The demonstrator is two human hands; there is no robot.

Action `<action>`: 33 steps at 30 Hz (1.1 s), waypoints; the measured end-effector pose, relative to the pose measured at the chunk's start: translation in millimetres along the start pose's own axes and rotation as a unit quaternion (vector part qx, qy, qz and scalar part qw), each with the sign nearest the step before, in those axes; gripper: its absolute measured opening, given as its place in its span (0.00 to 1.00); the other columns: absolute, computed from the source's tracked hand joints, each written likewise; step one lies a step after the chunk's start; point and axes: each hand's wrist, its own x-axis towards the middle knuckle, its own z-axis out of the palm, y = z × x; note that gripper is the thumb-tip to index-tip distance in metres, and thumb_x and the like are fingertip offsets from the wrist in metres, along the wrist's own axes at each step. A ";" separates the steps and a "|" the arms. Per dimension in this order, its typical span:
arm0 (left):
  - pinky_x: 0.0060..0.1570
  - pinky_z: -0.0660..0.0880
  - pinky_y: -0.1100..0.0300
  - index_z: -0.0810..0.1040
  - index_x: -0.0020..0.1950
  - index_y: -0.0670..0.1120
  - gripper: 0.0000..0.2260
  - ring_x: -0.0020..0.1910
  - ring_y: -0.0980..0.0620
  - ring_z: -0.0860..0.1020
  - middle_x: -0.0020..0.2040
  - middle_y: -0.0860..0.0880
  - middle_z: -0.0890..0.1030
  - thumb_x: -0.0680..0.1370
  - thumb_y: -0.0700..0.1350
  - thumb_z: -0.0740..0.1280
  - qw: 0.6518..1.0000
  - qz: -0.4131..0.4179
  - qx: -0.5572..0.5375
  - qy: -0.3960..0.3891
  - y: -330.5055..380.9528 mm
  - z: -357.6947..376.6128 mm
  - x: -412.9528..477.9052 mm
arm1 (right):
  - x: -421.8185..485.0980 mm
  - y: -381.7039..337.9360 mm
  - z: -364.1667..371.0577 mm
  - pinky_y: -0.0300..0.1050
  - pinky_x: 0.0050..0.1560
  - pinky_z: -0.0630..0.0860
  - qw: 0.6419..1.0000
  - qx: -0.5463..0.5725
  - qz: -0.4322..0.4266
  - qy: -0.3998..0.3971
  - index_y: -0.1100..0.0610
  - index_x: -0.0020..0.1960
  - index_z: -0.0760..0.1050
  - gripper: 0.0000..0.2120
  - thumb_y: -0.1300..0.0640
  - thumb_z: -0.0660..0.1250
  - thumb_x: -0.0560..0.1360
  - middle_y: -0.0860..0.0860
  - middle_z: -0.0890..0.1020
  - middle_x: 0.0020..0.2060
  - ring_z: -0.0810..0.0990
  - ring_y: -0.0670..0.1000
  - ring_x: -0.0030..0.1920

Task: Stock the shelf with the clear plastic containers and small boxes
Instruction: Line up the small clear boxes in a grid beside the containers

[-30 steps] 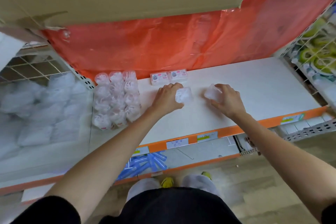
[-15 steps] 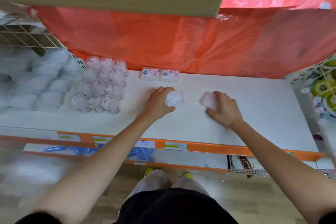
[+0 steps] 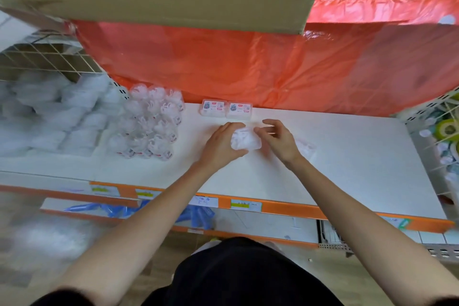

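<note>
Converging hands: right hand (image 3: 279, 140), fingers now loose, has set released container (image 3: 306, 148) on shelf (image 3: 347, 156); left hand (image 3: 222, 145) grips held container (image 3: 244, 140). One down, one pending.

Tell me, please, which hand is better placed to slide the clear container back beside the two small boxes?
The left hand: it already grips the clear container, just in front of the small boxes. The right hand is open beside it.
</note>
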 end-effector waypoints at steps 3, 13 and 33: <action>0.57 0.72 0.57 0.73 0.67 0.48 0.30 0.61 0.51 0.74 0.61 0.52 0.76 0.67 0.44 0.78 1.000 -0.002 -0.015 0.012 -0.9 -4.0 -1.1 | -0.7 -1.9 4.4 0.32 0.37 0.75 0.995 0.045 0.061 -0.062 0.58 0.62 0.75 0.16 0.52 0.69 0.78 0.52 0.82 0.46 0.80 0.48 0.43; 0.48 0.77 0.57 0.75 0.62 0.44 0.22 0.51 0.50 0.81 0.59 0.46 0.81 0.79 0.61 0.63 0.904 -0.307 -0.295 -0.029 0.5 -15.9 6.6 | -4.4 3.3 -3.9 0.34 0.35 0.73 0.992 0.116 0.028 -0.044 0.59 0.60 0.77 0.14 0.64 0.72 0.75 0.49 0.83 0.35 0.78 0.45 0.34; 0.43 0.78 0.64 0.73 0.69 0.45 0.17 0.50 0.52 0.81 0.60 0.45 0.80 0.81 0.37 0.62 0.852 -0.254 -0.449 -0.090 -7.4 -30.4 -1.4 | -11.3 6.1 9.1 0.40 0.51 0.76 0.991 0.113 0.064 -0.033 0.57 0.63 0.74 0.12 0.60 0.65 0.80 0.52 0.81 0.55 0.79 0.47 0.51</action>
